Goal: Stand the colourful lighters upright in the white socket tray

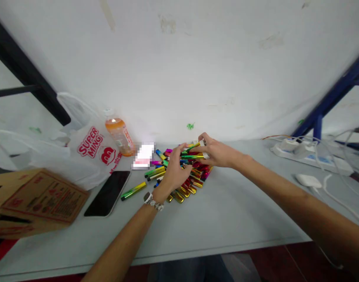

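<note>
A pile of shiny, rainbow-coloured stick-shaped devices (194, 176) lies in the middle of the grey table (226, 219). My left hand (175, 170), a watch on its wrist, rests over the pile's left side with its fingers curled round one stick. My right hand (216, 152) reaches over the pile's far side and pinches a green-gold stick (193, 147) by its end. A loose green-yellow stick (133, 190) lies apart on the left.
A black phone (107, 192) lies left of the pile. Behind it stand an orange drink bottle (119, 136) and a white plastic bag (88, 152). A cardboard box (32, 199) sits far left. A power strip (303, 152) and white cables lie at right.
</note>
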{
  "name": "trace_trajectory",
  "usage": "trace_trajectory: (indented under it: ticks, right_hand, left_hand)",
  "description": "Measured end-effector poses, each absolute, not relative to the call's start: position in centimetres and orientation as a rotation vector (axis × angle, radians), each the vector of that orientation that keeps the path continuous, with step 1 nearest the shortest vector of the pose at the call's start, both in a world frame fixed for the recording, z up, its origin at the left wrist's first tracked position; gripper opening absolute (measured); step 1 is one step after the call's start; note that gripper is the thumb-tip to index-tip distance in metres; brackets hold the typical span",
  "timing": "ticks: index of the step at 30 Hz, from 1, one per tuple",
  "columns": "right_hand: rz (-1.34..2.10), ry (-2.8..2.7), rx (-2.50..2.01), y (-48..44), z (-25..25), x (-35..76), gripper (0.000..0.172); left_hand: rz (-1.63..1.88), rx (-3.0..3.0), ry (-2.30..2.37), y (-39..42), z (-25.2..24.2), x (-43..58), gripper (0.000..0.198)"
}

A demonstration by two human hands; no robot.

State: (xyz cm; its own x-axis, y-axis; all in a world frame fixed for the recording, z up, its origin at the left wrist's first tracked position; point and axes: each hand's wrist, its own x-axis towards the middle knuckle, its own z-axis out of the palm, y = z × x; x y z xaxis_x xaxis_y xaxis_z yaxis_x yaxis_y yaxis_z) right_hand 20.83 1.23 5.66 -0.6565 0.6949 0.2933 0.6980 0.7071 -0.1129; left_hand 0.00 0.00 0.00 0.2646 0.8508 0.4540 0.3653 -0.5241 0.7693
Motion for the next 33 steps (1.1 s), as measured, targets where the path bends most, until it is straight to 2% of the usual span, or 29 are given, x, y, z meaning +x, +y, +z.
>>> trace_trajectory:
  ticks: [2,5,8,14,22,27,31,33]
  right_hand:
    - [-0.053,-2.653,-1.113,1.3,6.1,20.3,0.047]
    - [-0.102,-2.732,-1.159,1.6,6.8,19.3,0.047]
    - [-0.158,-2.829,-1.189,2.1,7.4,17.9,0.045]
    - [-0.214,-2.925,-1.214,3.2,7.7,15.5,0.039]
    - [-0.133,-2.812,-1.198,3.4,6.3,15.8,0.055]
    - [-0.051,-2.711,-1.154,3.6,5.1,16.6,0.067]
    - [0.108,-2.624,-1.093,3.8,4.4,17.5,0.077]
    - [0.192,-2.560,-1.063,3.9,4.2,17.9,0.076]
  left_hand:
    - [1.157,2.118,0.895,0.4,-0.1,-0.9,0.080]
    - [1.209,2.124,0.801,1.0,-0.4,-1.9,0.077]
    - [1.166,2.187,0.899,1.3,-1.0,-2.6,0.071]
    - [0.979,2.317,1.144,1.9,-2.4,-3.4,0.072]
    - [0.841,2.396,1.341,2.0,-2.5,-3.2,0.075]
    - [0.812,2.459,1.395,2.0,-2.8,-2.6,0.068]
    - [0.822,2.453,1.407,2.1,-3.1,-2.4,0.067]
    - [0.821,2.452,1.416,2.1,-3.0,-2.4,0.068]
